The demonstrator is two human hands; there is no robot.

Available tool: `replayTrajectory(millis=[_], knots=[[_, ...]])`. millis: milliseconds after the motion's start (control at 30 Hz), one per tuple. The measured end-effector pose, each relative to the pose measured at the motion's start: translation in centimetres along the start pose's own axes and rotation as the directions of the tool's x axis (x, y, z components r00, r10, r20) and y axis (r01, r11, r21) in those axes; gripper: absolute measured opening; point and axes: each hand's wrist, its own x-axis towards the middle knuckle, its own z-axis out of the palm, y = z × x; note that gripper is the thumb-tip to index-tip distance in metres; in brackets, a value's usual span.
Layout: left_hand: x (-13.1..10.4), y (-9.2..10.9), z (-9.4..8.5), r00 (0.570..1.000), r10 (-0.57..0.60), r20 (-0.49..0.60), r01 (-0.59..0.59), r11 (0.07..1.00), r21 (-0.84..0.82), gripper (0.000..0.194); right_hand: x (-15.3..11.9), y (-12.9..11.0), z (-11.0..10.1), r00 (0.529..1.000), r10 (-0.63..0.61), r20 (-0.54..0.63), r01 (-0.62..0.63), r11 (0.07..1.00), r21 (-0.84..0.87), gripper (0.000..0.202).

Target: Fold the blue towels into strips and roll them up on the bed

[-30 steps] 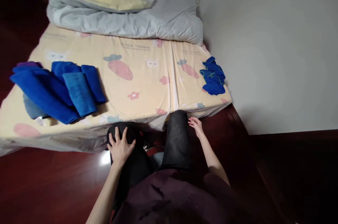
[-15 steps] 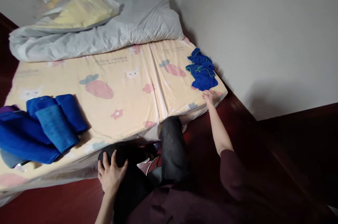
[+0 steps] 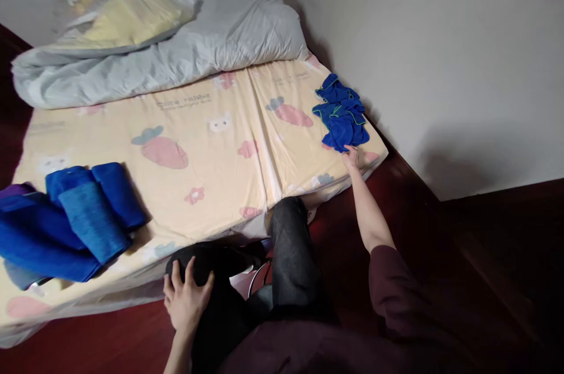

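Observation:
My left hand (image 3: 187, 297) rests on my left knee with its fingers spread, holding nothing. At the right edge of the bed, my right hand (image 3: 351, 158) touches the near end of a crumpled pile of blue cloths with green edging (image 3: 341, 110); its fingertips are partly against the cloth and look pinched on it. On the left of the bed lie folded and rolled blue towels (image 3: 94, 209), with a purple and a grey piece partly under them.
The bed (image 3: 224, 168) has a cream sheet printed with carrots and rabbits. A rumpled grey quilt (image 3: 247, 22) lies across its far side, with a yellow bagged item (image 3: 136, 16) on top. A white wall (image 3: 432, 68) stands on the right.
My right hand has moved slightly up to the near edge of the crumpled blue cloths, and its fingers have closed there. My left hand stays on the knee.

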Motion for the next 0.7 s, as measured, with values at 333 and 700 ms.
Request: replayTrajectory(millis=[333,700], knots=[[-0.4,-1.3,0.6,0.997,0.058,-0.042,-0.06,0.998,-0.031,0.067,-15.5,-11.6,2.3,0.853,-0.42,0.31,0.373,0.906,0.201,0.022],[-4.9,-0.7,2.4,0.931,0.338,-0.134,-0.354,0.757,-0.55,0.034,-32.8,-23.5,3.3,0.794,-0.518,0.317,0.289,0.781,0.554,0.02]])
